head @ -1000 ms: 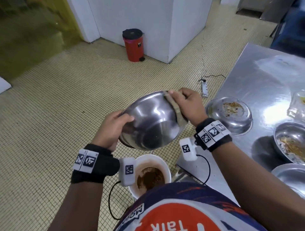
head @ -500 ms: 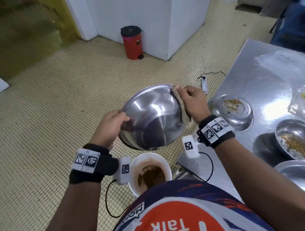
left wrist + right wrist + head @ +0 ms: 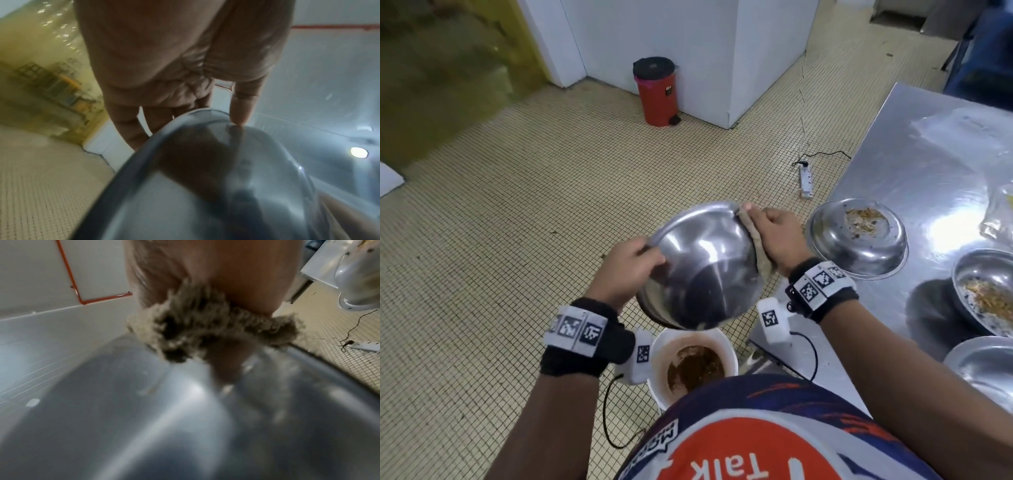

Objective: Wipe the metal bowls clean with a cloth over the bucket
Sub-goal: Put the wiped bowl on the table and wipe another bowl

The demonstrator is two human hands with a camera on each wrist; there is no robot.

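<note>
I hold a shiny metal bowl (image 3: 702, 267) tilted toward me above a white bucket (image 3: 726, 346) of brown slop. My left hand (image 3: 631, 265) grips the bowl's left rim, thumb inside and fingers behind, as the left wrist view shows on the bowl (image 3: 205, 186). My right hand (image 3: 777, 236) presses a beige cloth (image 3: 760, 255) against the bowl's right rim. In the right wrist view the fuzzy cloth (image 3: 205, 324) is bunched under my palm on the bowl (image 3: 144, 410).
A steel table (image 3: 928, 178) on the right carries a dirty upturned bowl (image 3: 856, 236), a second dirty bowl (image 3: 986, 291) and another bowl (image 3: 986, 366) at the edge. A red pedal bin (image 3: 655, 90) and a power strip (image 3: 806, 180) are on the tiled floor.
The bowl has turned in my hands, and my right hand with the cloth has slid along the rim toward its upper right edge. The left hand keeps its grip.
</note>
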